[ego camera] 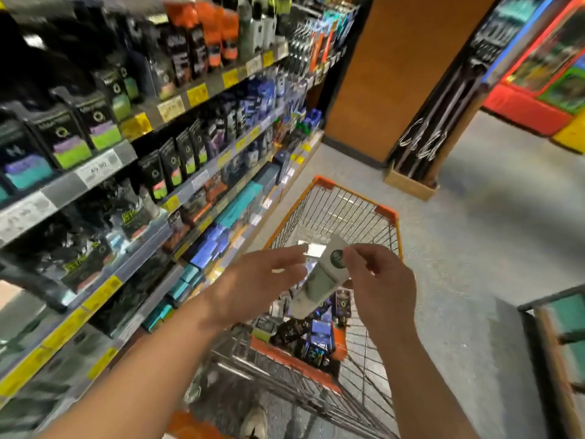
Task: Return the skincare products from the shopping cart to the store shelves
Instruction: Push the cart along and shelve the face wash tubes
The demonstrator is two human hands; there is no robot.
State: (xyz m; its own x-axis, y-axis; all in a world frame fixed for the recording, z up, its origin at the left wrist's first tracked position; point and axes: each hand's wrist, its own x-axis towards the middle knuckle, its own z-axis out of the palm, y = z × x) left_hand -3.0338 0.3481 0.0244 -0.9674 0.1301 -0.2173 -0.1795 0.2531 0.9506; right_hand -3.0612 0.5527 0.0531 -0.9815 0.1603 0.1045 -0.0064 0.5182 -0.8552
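Lining the frame's left, stocked shelves (133, 172) flank us; at centre our left hand (253, 280) spreads relaxed fingers beside a white tube (319, 280), pinched by our right hand (380, 280) above the cart (384, 213).

Packed shelves (133, 172) wall the left side — products fill every tier. Open floor (474, 232) lies right of the wire cart (335, 210), up to an orange pillar (395, 68).

No words or numbers can be read: the print on the yellow and white paper price tags (197, 94) and the dark plastic tubes on the shelf (95, 120) is too blurry.
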